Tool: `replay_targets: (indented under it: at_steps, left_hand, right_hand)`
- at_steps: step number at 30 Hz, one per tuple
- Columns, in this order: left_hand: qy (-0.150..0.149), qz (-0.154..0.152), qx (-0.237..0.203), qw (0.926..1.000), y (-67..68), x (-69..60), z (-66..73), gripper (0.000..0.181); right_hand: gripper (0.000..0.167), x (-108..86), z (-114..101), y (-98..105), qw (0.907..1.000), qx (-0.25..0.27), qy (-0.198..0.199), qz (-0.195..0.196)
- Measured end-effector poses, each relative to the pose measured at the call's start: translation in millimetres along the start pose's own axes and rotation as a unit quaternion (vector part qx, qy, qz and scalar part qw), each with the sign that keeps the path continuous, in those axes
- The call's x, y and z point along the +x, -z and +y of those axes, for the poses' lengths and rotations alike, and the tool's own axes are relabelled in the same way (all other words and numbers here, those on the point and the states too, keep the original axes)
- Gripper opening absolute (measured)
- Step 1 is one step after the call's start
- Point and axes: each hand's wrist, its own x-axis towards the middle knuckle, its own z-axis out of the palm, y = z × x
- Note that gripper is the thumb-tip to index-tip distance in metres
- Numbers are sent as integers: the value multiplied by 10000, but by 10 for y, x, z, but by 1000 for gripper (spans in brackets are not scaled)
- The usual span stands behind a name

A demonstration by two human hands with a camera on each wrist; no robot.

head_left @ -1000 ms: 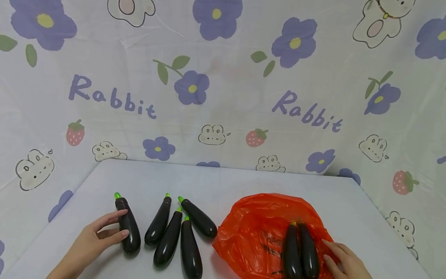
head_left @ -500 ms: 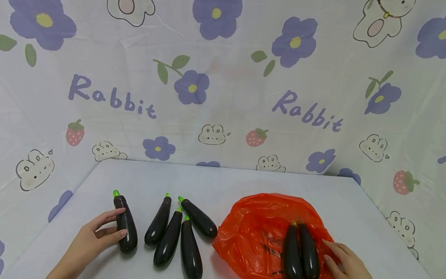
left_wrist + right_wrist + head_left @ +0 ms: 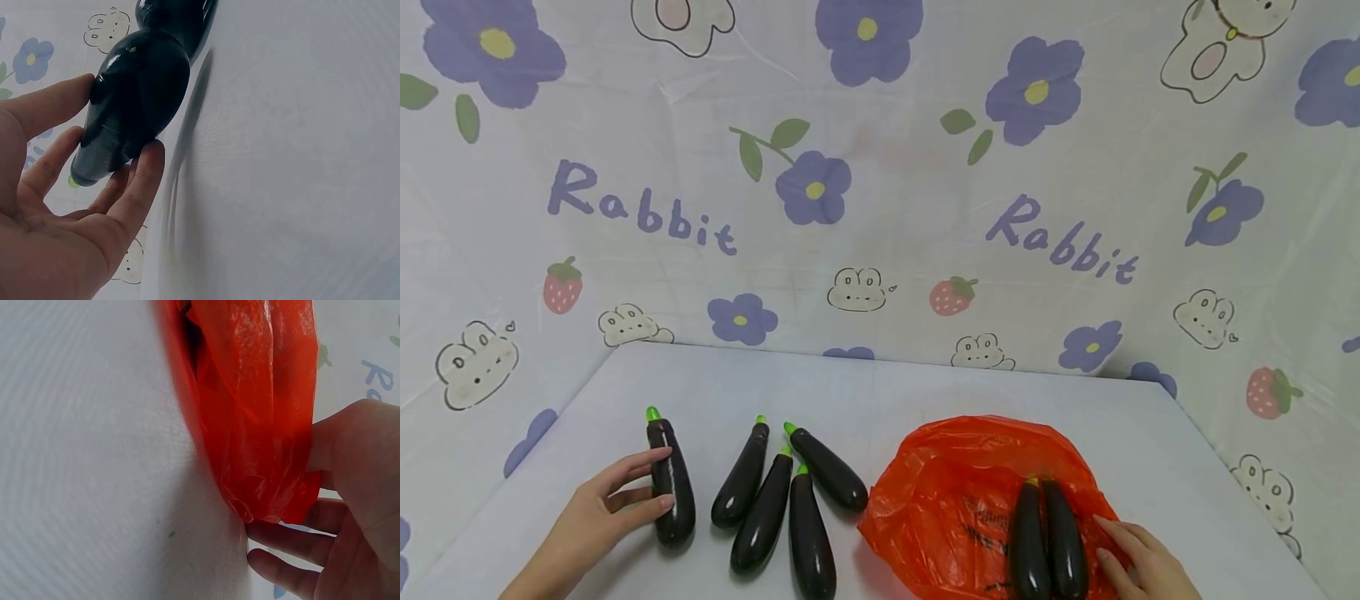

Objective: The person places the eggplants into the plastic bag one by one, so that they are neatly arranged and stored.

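On the left of the head view my left hand (image 3: pixel 598 512) grips a dark, glossy eggplant (image 3: pixel 672 483), thumb on one side and fingers on the other. Its green stem tip points away from me. In the left wrist view the same eggplant (image 3: pixel 134 100) sits between thumb and fingertips, with a shadow on the table beside it. My right hand (image 3: pixel 1142 558) holds the right edge of an open red plastic bag (image 3: pixel 940 467). Two eggplants (image 3: pixel 1028 542) lie side by side in the bag. Close up, the right thumb and fingers pinch the bag's edge (image 3: pixel 269 456).
Between my left hand and the bag, several more eggplants (image 3: pixel 762 517) lie on the white table (image 3: pixel 880 392), stems pointing away. One of them (image 3: pixel 829 468) reaches the bag's left edge. Behind the table hangs a cloth (image 3: pixel 895 208) printed with flowers and rabbits.
My left hand has shifted the eggplant slightly left and away from me, mostly in the first half second. My right hand and the bag have stayed in place.
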Motion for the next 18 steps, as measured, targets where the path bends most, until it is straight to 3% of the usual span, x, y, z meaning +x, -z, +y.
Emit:
replay_targets:
  at_steps: [18]
  left_hand:
    - [-8,-109,-129,9999,-9,18,-3,73]
  right_hand:
    - [51,-7,13,17,9995,307,-74,-96]
